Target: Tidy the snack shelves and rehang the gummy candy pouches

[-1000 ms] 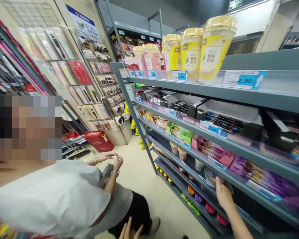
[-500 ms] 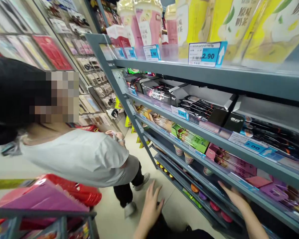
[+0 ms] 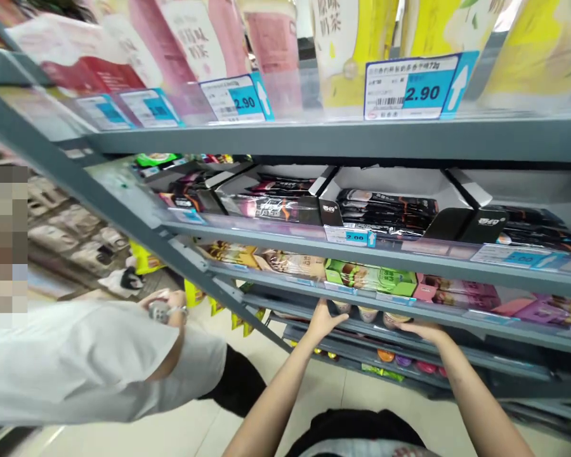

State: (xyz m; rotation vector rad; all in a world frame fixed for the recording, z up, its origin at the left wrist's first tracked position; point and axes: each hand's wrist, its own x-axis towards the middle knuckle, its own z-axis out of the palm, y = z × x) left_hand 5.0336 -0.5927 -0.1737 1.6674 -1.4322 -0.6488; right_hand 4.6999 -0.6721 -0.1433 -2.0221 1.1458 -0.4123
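Observation:
Both of my hands reach into a lower shelf (image 3: 266, 306), on either side of a short row of small paper cups (image 3: 367, 313). At the left end of the row is my left hand (image 3: 324, 321), thumb spread towards the cups and fingertips partly hidden under the shelf above. My right hand (image 3: 423, 330) lies at the right end, its fingers stretched out beside the right-hand cup (image 3: 394, 319). I cannot tell whether the fingertips press on that cup. The shelf edge hides the cups' upper parts.
Above my hands are snack boxes, among them a green box (image 3: 368, 277), and black boxes (image 3: 457, 222) of packets. Large yellow cups (image 3: 356, 57) fill the top shelf. A person in a white shirt (image 3: 90, 362) stands close on my left. Colourful lids (image 3: 403, 360) show lower down.
Both hands have moved forward into the shelf, to the ends of the cup row. My view has turned right and come closer to the shelves. The person now appears further left.

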